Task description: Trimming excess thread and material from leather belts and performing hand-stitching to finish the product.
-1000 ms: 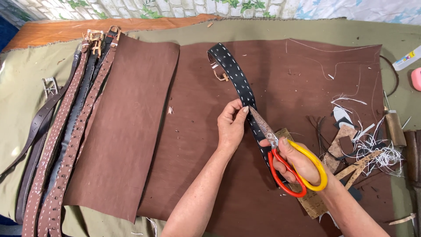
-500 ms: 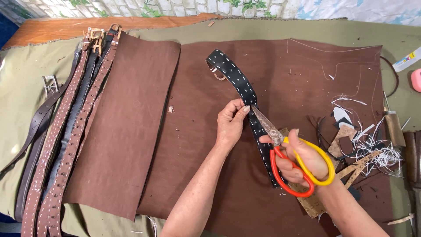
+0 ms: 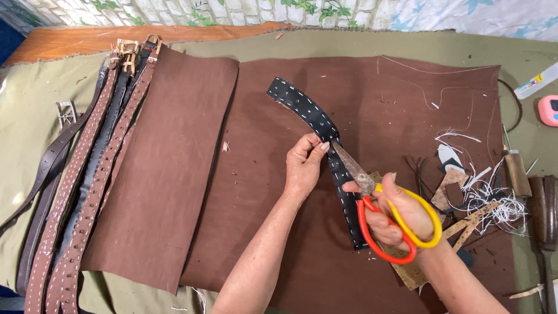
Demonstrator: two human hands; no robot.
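Two hands in play here, both low in the frame. Right hand (image 3: 401,218), lower right, has its fingers curled snug through the loops of one pair of scissors (image 3: 383,209), one loop red and one yellow. Blades look nearly shut, tip pointing up-left and lying right on the black strap (image 3: 325,131). Left hand (image 3: 305,166), just left of centre, pinches the edge of that same strap, thumb and fingertips close together, the rest of the fingers loosely curled, right next to the scissor tip.

One black strap with white stitching, curving from the upper middle down to the lower right, flat on the brown leather. Two big brown leather sheets: one wide sheet (image 3: 372,87) under the hands, and a narrower sheet (image 3: 174,174) overlapping it on the left.

Right edge has a messy pile of white thread and scraps (image 3: 482,197), can't count those. Further left is a bunch of belts (image 3: 75,192), roughly five or six, brown and dark, studded and stitched, buckles up at the top left. Everything sits on an olive cloth (image 3: 23,134).
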